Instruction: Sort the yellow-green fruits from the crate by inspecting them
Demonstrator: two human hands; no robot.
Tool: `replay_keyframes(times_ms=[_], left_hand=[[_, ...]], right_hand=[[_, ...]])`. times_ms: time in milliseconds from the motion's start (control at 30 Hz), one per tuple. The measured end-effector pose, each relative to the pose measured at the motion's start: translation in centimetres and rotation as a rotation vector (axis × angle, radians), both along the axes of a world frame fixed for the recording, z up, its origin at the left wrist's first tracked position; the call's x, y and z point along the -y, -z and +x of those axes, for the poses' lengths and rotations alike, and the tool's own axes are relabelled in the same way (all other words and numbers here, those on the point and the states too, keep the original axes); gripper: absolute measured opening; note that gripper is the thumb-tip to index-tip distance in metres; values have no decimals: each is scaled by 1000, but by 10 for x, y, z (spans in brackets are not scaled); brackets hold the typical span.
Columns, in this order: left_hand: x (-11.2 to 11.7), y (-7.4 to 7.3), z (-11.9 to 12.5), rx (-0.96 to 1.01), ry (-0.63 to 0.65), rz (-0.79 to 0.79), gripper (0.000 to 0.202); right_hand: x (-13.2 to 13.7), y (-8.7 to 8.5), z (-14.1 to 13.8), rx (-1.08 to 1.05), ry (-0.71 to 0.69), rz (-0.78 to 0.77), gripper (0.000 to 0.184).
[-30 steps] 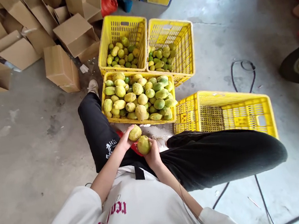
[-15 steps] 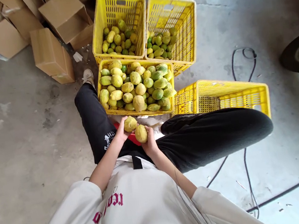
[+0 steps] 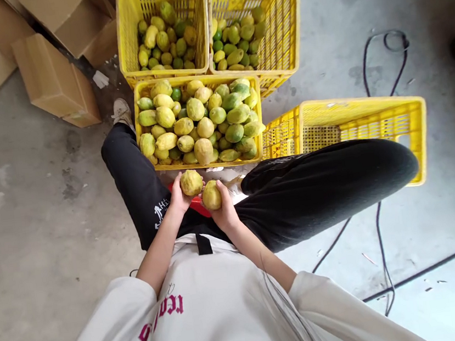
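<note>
My left hand (image 3: 178, 197) is closed around a yellow-green lemon (image 3: 191, 182). A second lemon (image 3: 211, 195) sits in the grip of my right hand (image 3: 226, 212), thumb along its side. The two fruits are held side by side above my lap, the right one slightly closer to me. Just beyond them stands a yellow crate (image 3: 206, 165) filled with lemons (image 3: 195, 109), some yellow and some green. Part of a red object (image 3: 199, 207) shows beneath my hands; what it is I cannot tell.
Behind the full crate are two deeper yellow crates (image 3: 169, 72) (image 3: 295, 46), partly filled with lemons. Another yellow crate (image 3: 362, 103) lies beyond my right leg (image 3: 329, 185). Cardboard boxes (image 3: 54, 81) lie at the upper left. A black cable (image 3: 364, 70) runs across the floor at right.
The view has tilted down and shifted, so the crates appear higher and larger. Both hands keep hold of their lemons, which look turned slightly.
</note>
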State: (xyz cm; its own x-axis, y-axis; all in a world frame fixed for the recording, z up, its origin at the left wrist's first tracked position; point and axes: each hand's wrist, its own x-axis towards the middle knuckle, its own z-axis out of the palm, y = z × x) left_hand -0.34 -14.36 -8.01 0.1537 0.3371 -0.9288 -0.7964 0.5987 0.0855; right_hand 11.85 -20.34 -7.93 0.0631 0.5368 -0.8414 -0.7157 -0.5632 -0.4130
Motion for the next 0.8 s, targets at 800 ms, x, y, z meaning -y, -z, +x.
replay_keyframes(times_ms=[800], left_hand=[[6, 28, 1, -122, -7, -64, 38]], right_hand=[[4, -12, 2, -122, -112, -1, 13]])
